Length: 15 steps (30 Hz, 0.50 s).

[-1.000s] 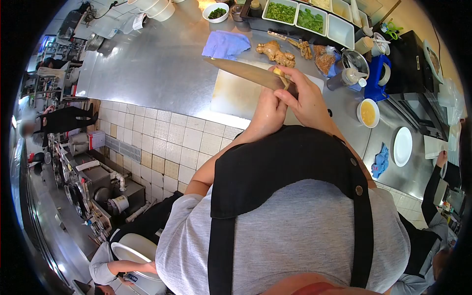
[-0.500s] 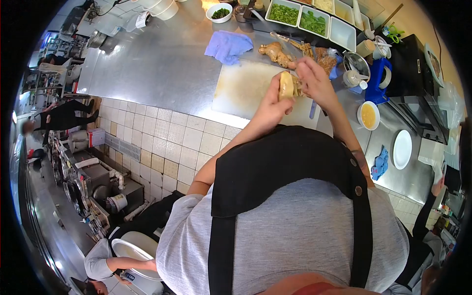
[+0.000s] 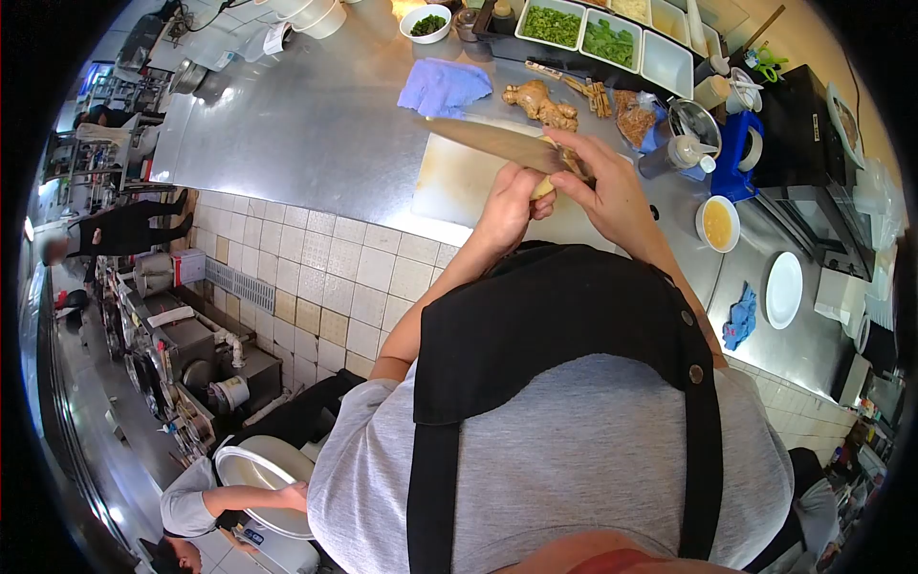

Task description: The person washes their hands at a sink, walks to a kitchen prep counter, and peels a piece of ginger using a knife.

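My left hand (image 3: 513, 207) is closed round a pale, peeled piece of ginger (image 3: 544, 187) above the near side of the white cutting board (image 3: 445, 184). My right hand (image 3: 609, 194) grips a large kitchen knife (image 3: 483, 140), its thumb near the ginger and its fingers over the heel of the blade. The broad blade points up and left across the board, with its edge close to the ginger. Most of the handle is hidden under my right hand. A knobbly brown ginger root (image 3: 541, 99) lies just beyond the board.
A purple cloth (image 3: 445, 88) lies behind the board. Herb trays (image 3: 612, 45) and a small white bowl of chopped greens (image 3: 426, 24) line the back. To the right stand a squeeze bottle (image 3: 681, 153) and a bowl of yellow liquid (image 3: 716, 226). A co-worker holds a white tub (image 3: 268, 483) behind.
My right hand has left the ginger's surface and taken up the knife, which lay at the board's right. My left hand has turned and moved slightly left and nearer with the ginger.
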Available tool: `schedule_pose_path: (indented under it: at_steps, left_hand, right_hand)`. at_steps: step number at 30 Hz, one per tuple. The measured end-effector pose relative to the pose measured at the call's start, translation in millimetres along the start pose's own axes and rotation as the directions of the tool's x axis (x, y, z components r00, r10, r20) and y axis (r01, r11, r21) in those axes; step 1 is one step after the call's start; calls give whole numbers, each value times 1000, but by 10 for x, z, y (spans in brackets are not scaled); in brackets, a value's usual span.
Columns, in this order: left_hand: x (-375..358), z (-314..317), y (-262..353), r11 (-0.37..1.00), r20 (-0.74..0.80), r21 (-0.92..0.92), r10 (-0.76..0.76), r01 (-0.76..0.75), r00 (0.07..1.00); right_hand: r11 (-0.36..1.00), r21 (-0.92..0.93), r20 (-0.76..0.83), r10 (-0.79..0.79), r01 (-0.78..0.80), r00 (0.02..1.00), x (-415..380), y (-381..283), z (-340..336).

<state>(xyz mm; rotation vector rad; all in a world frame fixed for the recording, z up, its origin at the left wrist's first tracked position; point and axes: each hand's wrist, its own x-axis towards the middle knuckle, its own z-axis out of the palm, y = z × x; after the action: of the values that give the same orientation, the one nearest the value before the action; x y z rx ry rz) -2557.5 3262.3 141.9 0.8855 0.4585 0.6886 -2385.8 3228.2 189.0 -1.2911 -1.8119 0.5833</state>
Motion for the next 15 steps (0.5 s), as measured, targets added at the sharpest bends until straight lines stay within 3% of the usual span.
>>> schedule_pose_path:
  at_steps: [3,4,7,8,11,15]
  left_hand:
    - [-60,332,-128,995,-185,67,-57,70,981]
    - [-37,291,-189,997,-113,40,-54,59,992]
    - [126,165,-22,947,-299,-305,7,-102,954]
    - [122,15,-10,944,-271,-296,64,-147,960]
    - [124,-218,-7,873,-401,-435,34,-223,916]
    - [164,-314,-116,685,-409,-648,56,-333,911]
  right_hand:
    - [997,-53,-17,62,-63,998,81,160,-9]
    - [995,-3,-12,98,-98,995,93,215,-24]
    - [964,148,8,223,-221,975,116,336,-71]
    - [938,198,22,286,-284,958,87,349,-69]
    - [829,354,134,413,-433,901,6,254,20]
    - [699,445,301,472,-559,829,-123,95,246]
